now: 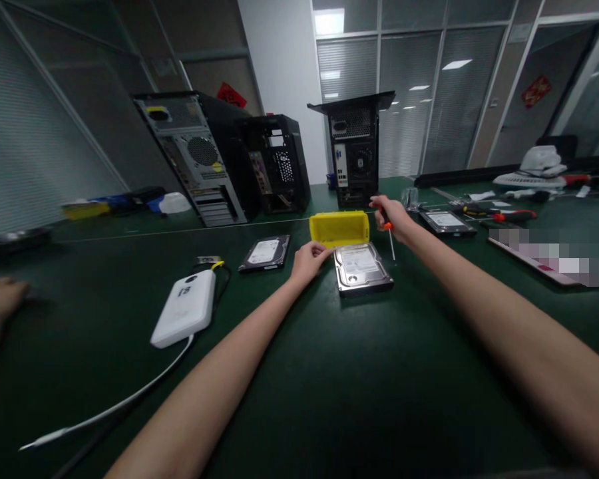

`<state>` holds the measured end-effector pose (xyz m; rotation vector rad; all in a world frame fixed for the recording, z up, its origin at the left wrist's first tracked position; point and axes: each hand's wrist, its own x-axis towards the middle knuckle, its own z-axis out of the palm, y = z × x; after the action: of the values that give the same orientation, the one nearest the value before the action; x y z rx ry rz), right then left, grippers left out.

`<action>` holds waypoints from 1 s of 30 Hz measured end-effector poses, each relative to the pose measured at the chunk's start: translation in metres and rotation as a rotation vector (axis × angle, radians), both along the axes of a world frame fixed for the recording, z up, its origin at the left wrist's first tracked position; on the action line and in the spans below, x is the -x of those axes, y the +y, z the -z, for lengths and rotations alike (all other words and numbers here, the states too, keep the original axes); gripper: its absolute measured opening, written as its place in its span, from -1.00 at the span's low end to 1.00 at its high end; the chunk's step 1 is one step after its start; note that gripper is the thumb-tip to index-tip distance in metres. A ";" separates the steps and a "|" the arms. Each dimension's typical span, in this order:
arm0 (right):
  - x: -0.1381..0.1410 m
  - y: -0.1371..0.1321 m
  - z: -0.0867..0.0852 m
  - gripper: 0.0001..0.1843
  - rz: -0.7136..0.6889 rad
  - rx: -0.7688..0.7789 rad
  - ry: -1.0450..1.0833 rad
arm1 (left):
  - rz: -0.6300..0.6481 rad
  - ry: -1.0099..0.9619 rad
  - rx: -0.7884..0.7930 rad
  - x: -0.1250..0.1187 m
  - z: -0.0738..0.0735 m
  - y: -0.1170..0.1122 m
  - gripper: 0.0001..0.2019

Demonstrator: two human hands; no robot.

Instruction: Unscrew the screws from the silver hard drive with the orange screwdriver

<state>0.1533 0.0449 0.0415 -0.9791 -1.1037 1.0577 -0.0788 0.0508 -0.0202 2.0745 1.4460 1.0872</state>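
A silver hard drive point(360, 266) lies label up on the green table in front of me. My left hand point(309, 261) is closed, its fingertips at the drive's far left corner beside a yellow plastic box point(339, 229). In my right hand point(390, 216) is a screwdriver point(389, 229) with a red and black handle. Its shaft points down to the right of the drive, apart from it. A second hard drive point(265, 253) rests left of my left hand, and a third hard drive point(446, 222) lies beyond my right forearm.
Black computer cases point(357, 153) stand along the back. A white power bank point(186, 307) with a cable lies at left. Pliers point(514, 216) and other tools are at right, near a pinkish flat object point(534, 259) and a white helmet point(536, 166). Another person's hand point(0, 303) shows at far left.
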 end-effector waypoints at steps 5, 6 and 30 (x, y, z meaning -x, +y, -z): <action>-0.038 -0.019 0.036 -0.71 -0.166 0.206 -0.021 | -0.004 -0.088 0.000 0.003 0.003 0.005 -0.76; -0.042 -0.025 0.041 -0.65 -0.228 0.257 -0.022 | 0.007 -0.102 0.001 0.003 0.003 0.006 -0.76; -0.031 -0.036 0.076 -0.59 0.000 0.014 -0.449 | -0.180 -0.265 -0.014 0.010 0.006 0.015 -0.74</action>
<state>0.1838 0.0092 -0.0349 -1.2643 -1.4596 0.8657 -0.0892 0.0653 -0.0265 1.7550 1.5133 1.3866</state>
